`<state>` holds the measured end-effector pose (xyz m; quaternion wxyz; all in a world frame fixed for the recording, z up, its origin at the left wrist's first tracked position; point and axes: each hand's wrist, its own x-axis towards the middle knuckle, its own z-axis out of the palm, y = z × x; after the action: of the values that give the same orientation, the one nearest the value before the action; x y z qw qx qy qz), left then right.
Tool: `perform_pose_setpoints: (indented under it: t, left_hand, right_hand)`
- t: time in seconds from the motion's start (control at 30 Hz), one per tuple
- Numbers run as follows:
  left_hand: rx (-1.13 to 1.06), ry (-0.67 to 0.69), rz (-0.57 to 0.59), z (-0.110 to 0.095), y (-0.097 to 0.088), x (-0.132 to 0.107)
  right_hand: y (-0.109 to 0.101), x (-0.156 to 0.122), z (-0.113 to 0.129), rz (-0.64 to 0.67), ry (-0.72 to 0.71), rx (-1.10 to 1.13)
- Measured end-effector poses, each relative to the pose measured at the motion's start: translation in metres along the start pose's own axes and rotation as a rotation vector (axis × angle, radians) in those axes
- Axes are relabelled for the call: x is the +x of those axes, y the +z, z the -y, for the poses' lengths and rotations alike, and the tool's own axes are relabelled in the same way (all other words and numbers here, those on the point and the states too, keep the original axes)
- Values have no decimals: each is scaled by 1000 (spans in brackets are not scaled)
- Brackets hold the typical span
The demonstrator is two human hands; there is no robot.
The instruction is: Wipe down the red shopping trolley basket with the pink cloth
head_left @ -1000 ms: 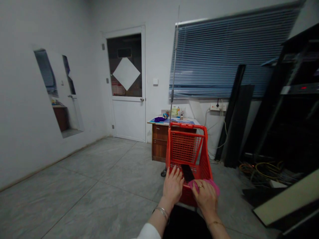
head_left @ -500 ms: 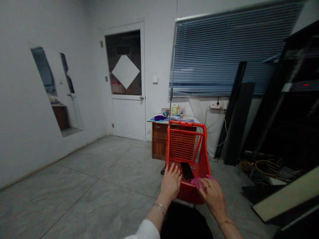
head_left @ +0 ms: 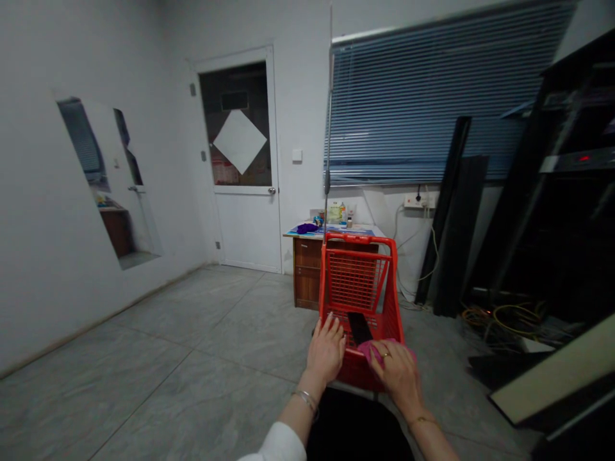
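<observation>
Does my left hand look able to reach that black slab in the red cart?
Probably yes: the left hand is at the near edge of the red cart, close to the black slab, and nothing visible stands between them. The right hand, holding the pink cloth, is by the slab's near end.

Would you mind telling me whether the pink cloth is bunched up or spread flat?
Bunched up: the pink cloth shows crumpled under the right hand, at the near rim of the red cart.

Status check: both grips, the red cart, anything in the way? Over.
Left grip open at red cart's near left corner. Right grip holding pink cloth at near rim. Dark flat object inside cart, close to cloth.
</observation>
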<state>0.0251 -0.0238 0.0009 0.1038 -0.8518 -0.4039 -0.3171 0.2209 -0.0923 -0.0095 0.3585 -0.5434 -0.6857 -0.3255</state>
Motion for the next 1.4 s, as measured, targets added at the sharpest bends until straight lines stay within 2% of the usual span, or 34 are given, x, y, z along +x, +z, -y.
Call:
perform_pose_setpoints:
  t: [0.1, 0.17, 0.3, 0.4, 0.47, 0.53, 0.7, 0.8, 0.93, 1.03, 1.13, 1.23, 1.4]
  left_hand:
    - [-5, -4, -16, -5, 4, 0]
    - [-13, -11, -34, -9, 9, 1]
    - [-9, -35, -48, -14, 16, 1]
    - [-6, -39, -43, -11, 14, 1]
    - [-6, -41, -43, -8, 11, 1]
    - [-7, -36, -39, -3, 8, 1]
    - [-2, -33, -39, 2, 12, -1]
    - [8, -53, -49, -3, 20, -1]
    - [6, -72, -53, -11, 23, 1]
    - [7, -70, -51, -11, 19, 0]
    - [22, -70, -49, -6, 14, -1]
    - [31, -50, -46, 2, 11, -2]
    - [-2, -54, -50, 4, 9, -2]
  right_hand:
    - [-4, -6, -21, -3, -30, 12]
    - [-2, -6, -18, -29, 21, -18]
    - [11, 4, 20, -59, 147, -124]
    - [20, 14, 49, -51, 156, -133]
    - [22, 16, 53, -48, 123, -109]
    - [19, 12, 42, -42, 76, -78]
    - [6, -5, -14, -57, -37, 17]
    - [4, -8, -23, -67, -25, 17]
    - [15, 1, 11, -108, 99, -76]
    - [24, 12, 45, -94, 104, -81]
    - [26, 19, 58, -91, 72, -53]
    - [19, 18, 44, -64, 3, -4]
    - [3, 0, -11, -39, -75, 14]
